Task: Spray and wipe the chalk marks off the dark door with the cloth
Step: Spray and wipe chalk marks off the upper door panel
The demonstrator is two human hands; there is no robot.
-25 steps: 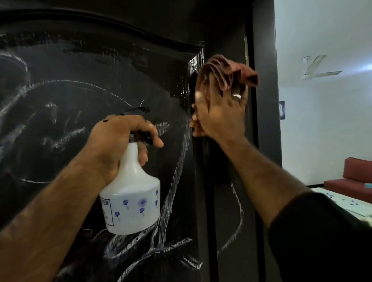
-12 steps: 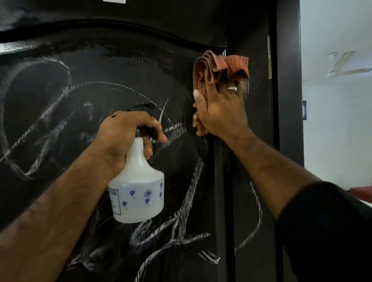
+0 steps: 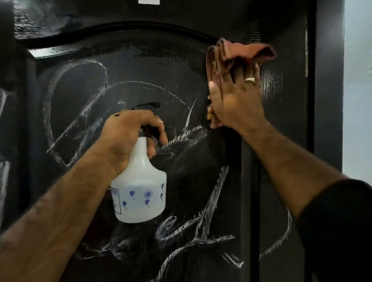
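Note:
The dark door (image 3: 141,66) fills the view, with white chalk marks (image 3: 203,221) looping over its panel. My left hand (image 3: 128,132) grips the neck of a white spray bottle (image 3: 141,191) with blue flower prints and a black nozzle pointing at the door. My right hand (image 3: 237,100), with a ring on one finger, presses a reddish-brown cloth (image 3: 237,54) flat against the upper right of the panel. A wet streak shines across the panel's top, left of the cloth.
The door's right edge and dark frame (image 3: 328,100) stand just right of my right hand. Past the frame is a pale wall (image 3: 358,100). A small white label (image 3: 149,1) sits at the door's top.
The view has swung left, so the door fills more of the frame. My right hand has stayed near the panel's upper right with the cloth. The bottle is still held up.

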